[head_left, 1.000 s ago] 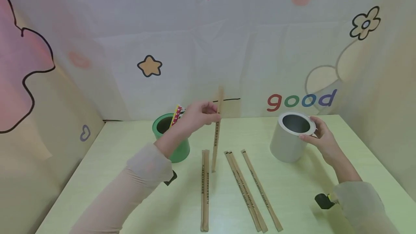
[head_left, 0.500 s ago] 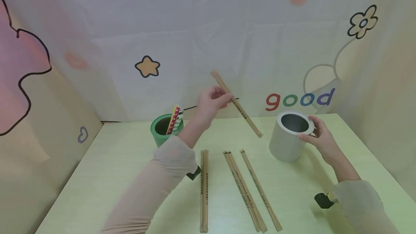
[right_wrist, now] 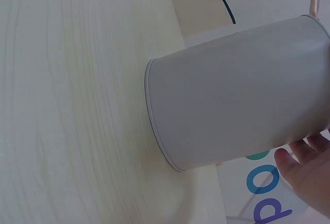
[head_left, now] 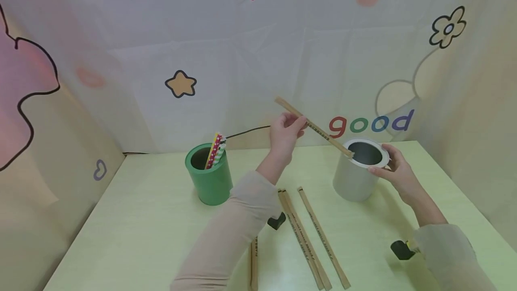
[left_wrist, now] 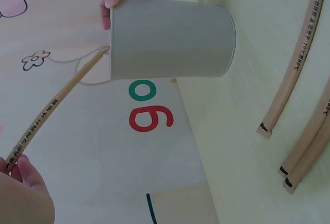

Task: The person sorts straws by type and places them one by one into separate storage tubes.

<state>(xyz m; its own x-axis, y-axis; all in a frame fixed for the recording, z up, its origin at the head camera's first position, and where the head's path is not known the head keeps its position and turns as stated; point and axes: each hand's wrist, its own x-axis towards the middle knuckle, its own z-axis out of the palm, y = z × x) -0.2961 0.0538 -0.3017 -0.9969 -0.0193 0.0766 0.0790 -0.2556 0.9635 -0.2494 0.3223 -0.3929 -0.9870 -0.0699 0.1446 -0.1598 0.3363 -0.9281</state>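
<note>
A paper-wrapped straw (head_left: 323, 134) is pinched between the thumb and fingers of my left hand (head_left: 284, 136). It slants down to the right, its lower tip at the near-left rim of the grey cup (head_left: 355, 181). In the left wrist view the straw (left_wrist: 56, 100) has its far end by the cup's mouth. My right hand (head_left: 397, 172) holds the grey cup at its right rim, thumb in front and fingers behind. The cup stands upright on the table; in the right wrist view its wall (right_wrist: 237, 95) fills much of the picture.
A green cup (head_left: 212, 185) with several patterned straws (head_left: 216, 149) stands on the left. Wrapped straws (head_left: 303, 237) lie mid-table, with another single straw (head_left: 323, 235) to their right. Two more (head_left: 253, 264) are partly hidden under my left sleeve. A printed cloth (head_left: 242, 66) hangs behind the table (head_left: 133, 219).
My left hand has carried the wrapped straw rightward from near the green cup to the grey cup, tilting it from nearly upright to slanting. The right hand has stayed on the grey cup.
</note>
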